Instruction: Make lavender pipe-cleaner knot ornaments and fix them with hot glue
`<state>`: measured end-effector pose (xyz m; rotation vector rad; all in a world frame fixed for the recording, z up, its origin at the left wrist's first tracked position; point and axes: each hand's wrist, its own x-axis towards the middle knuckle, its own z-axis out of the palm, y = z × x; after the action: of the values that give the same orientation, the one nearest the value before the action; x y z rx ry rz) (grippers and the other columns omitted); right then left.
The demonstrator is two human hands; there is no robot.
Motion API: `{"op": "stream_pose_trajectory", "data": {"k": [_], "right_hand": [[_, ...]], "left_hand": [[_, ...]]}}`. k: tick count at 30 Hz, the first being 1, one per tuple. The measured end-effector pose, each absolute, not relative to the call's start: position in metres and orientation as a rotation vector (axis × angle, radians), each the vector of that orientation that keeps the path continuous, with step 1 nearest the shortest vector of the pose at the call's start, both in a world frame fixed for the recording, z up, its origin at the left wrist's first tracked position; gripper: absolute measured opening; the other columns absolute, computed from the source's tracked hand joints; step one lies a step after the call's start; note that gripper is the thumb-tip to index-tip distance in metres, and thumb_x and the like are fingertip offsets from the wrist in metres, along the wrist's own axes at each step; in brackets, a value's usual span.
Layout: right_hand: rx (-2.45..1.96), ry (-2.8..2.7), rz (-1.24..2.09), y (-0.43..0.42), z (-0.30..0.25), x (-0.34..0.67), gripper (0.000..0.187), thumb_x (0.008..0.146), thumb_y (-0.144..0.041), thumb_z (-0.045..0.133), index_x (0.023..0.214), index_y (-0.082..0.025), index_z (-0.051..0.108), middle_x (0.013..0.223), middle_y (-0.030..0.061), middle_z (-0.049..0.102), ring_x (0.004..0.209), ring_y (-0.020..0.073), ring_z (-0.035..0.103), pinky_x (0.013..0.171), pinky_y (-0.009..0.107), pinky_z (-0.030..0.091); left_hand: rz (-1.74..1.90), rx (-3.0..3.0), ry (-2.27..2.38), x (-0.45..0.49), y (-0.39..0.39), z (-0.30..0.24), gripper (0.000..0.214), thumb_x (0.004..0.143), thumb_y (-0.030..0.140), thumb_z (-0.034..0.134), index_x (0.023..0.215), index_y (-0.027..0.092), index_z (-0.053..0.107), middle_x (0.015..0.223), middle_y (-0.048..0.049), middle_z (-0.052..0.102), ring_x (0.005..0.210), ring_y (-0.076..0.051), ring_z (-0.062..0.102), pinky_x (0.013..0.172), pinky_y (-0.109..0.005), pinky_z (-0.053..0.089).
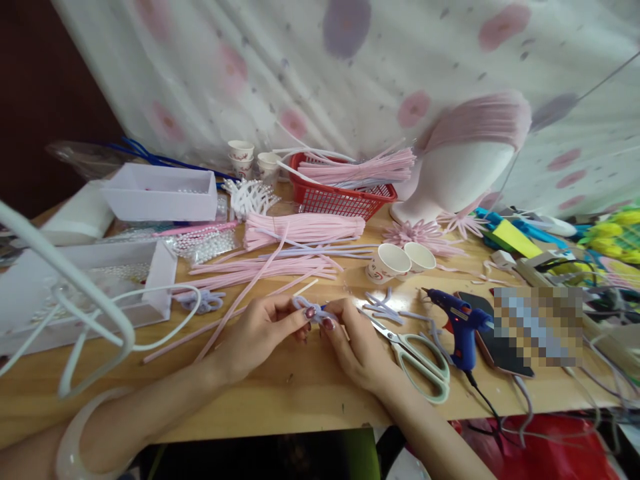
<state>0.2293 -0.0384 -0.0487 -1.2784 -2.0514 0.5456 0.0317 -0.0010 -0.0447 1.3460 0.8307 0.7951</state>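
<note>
Between my two hands is a small looped piece of lavender pipe cleaner point(311, 307), held just above the table near its front edge. The fingers of my left hand point(265, 327) pinch its left side. On its other side, my right hand point(357, 343) grips it between thumb and fingers. Scissors point(415, 360) with pale green handles lie right beside my right hand, blades toward it. Cut lavender pipe cleaner pieces point(383, 307) are scattered behind the scissors. Another looped lavender piece point(203, 302) rests to the left, near long pink pipe cleaners point(270, 270).
A blue glue gun point(463, 323) stands at the right by a dark phone point(505, 353). Paper cups point(387, 263), a red basket point(345, 200) and a white mannequin head point(460, 163) are farther back. White trays point(165, 193) and a white curved rod point(90, 287) occupy the left.
</note>
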Motion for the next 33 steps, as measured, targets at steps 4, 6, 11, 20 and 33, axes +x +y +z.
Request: {"op": "stream_pose_trajectory", "data": {"k": [4,6,11,20,33], "right_hand": [[-1.212,-2.066,0.607,-0.037,-0.049,0.228,0.021,0.102,-0.02,0.041,0.081,-0.025,0.042,0.067,-0.0033,0.055,0.057,0.0142,0.05,0.058,0.025,0.037],[-1.206,-2.052,0.654,-0.037,-0.049,0.227,0.022,0.101,-0.019,0.042,0.079,-0.025,0.04,0.065,-0.0043,0.052,0.055,0.0137,0.048,0.057,0.025,0.036],[-1.307,-2.105,0.704,-0.038,-0.046,0.225,0.022,0.103,-0.025,0.035,0.082,-0.025,0.042,0.067,-0.0011,0.057,0.059,0.0167,0.055,0.06,0.027,0.038],[-1.439,-2.11,0.6,-0.037,-0.047,0.213,0.023,0.102,-0.027,0.034,0.082,-0.024,0.046,0.067,0.0021,0.063,0.057,0.0181,0.054,0.056,0.029,0.034],[-0.817,-0.502,1.405,-0.054,-0.06,0.168,0.026,0.076,-0.045,0.086,0.083,-0.024,0.071,0.086,0.0046,0.075,0.076,0.0217,0.068,0.068,0.034,0.054]], "left_hand": [[0.76,1.369,0.854,0.032,-0.002,-0.04,0.026,0.087,0.037,0.063,0.073,0.016,0.069,0.066,0.0005,0.065,0.069,-0.015,0.059,0.073,-0.029,0.047],[0.761,1.385,0.868,0.032,-0.002,-0.038,0.026,0.088,0.037,0.063,0.073,0.016,0.069,0.067,0.0002,0.065,0.07,-0.016,0.059,0.074,-0.029,0.047],[0.837,1.271,0.849,0.036,-0.004,-0.037,0.027,0.084,0.041,0.07,0.074,0.016,0.071,0.067,-0.0002,0.066,0.068,-0.015,0.059,0.071,-0.028,0.049],[1.009,1.042,0.888,0.052,-0.004,-0.047,0.03,0.078,0.044,0.074,0.072,0.016,0.065,0.069,-0.0005,0.065,0.065,-0.015,0.058,0.066,-0.028,0.05],[1.02,1.082,0.837,0.047,-0.006,-0.042,0.026,0.082,0.04,0.075,0.073,0.016,0.069,0.064,0.0014,0.063,0.061,-0.014,0.057,0.062,-0.025,0.05]]}}
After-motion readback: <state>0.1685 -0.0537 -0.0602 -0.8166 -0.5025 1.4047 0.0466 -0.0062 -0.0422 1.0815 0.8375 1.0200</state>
